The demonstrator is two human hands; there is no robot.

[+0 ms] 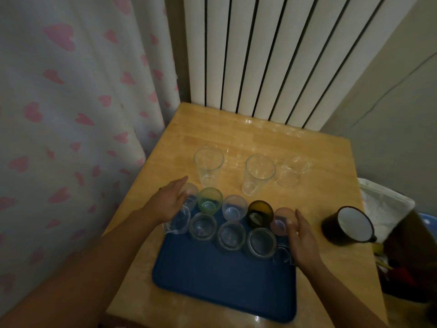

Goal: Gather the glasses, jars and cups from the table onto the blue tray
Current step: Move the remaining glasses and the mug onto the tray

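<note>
Blue tray [212, 280] between both hands; left hand [169, 204] fingers together against clear glass [190, 196]; right hand [300, 235] fingers together beside pink glass [282, 220].

The room is dim, with soft reflections on the varnished top of a light wooden desk [267, 138] that stands in a corner. Behind its far edge rises a white radiator [272, 55] of tall vertical fins with dark gaps between them. To the left hangs a pale curtain [71, 91] printed with pink hearts, falling in loose folds past the desk's left side. To the right is a plain greyish wall [390, 102] crossed by thin lines, perhaps cracks or a cable. Low at the right, beside the desk, lies a heap of white cloth or plastic [383, 204] over dark, indistinct clutter.
</note>
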